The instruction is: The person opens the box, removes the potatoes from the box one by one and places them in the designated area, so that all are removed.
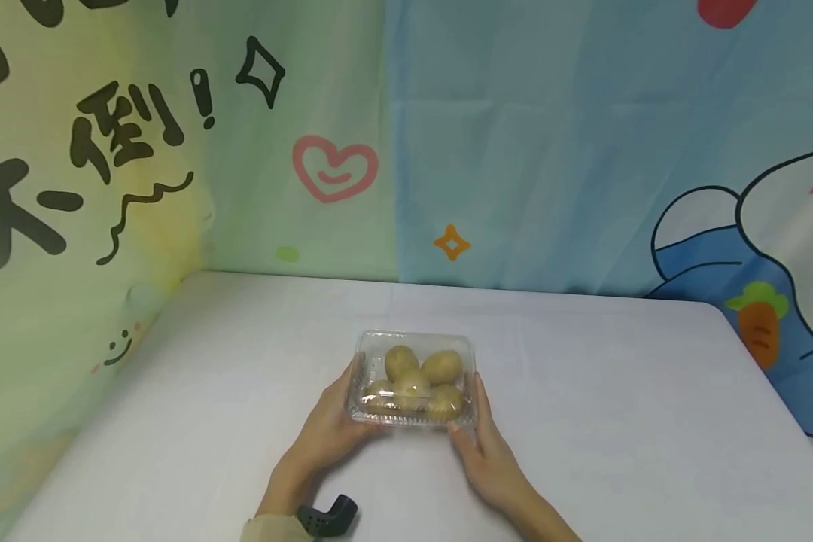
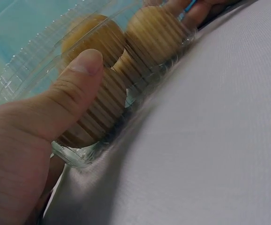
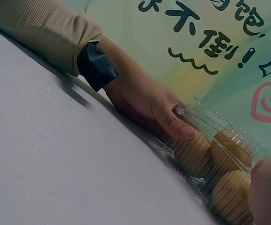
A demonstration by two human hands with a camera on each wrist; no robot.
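"What are the fingers doing?"

"Grasping, on both sides: the left hand [image 1: 335,418] grips one end of the clear plastic box [image 1: 406,421], the right hand [image 1: 489,458] the other."

"And inside?"

"Five potatoes [image 1: 412,387], under a lid [image 1: 416,339] that looks closed. I'd call that part done."

"What's left?"

"Release, I'd judge; neither hand has let go yet. The box is over the white table [image 1: 616,399]; whether it touches down, I can't tell."
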